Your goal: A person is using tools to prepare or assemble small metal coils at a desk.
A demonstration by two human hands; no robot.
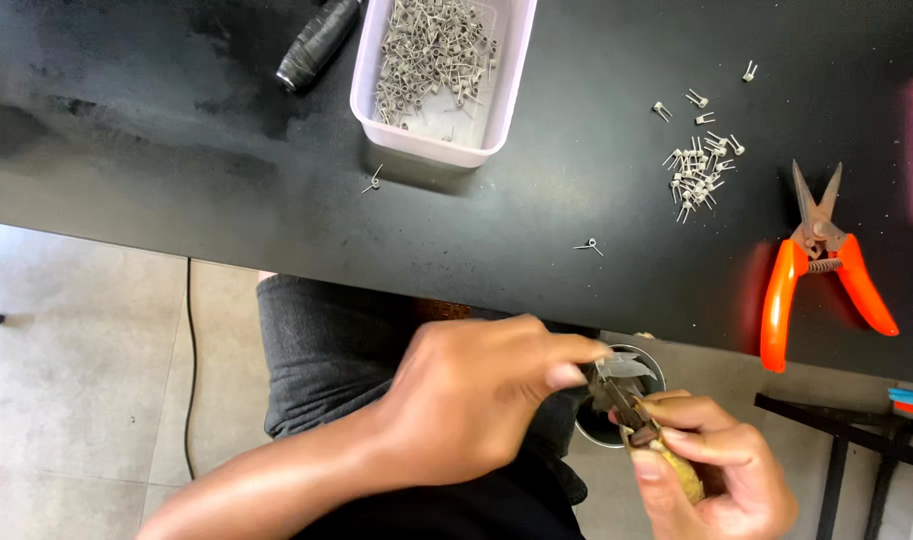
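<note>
Black table (226, 200) fills the upper view, and near its far edge stands a pale plastic tray (506, 90) full of small wire coils. Orange snips (821, 275) lie open at the right, beside a loose pile of coils (698, 170). Below the table edge, over a small round cup (598, 425), the left hand (466, 400) pinches its fingertips together at the tip of yellow-handled cutters (631, 410), which the right hand (716, 470) clamps.

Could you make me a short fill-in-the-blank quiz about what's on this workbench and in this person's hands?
1. The spare snips on the table have ____ handles.
2. The tub holds many small wire ____.
3. The right hand holds a small cutter over a ____ cup.
4. The left hand's fingertips meet the cutter's ____.

Missing: orange; coils; round; blades
</note>
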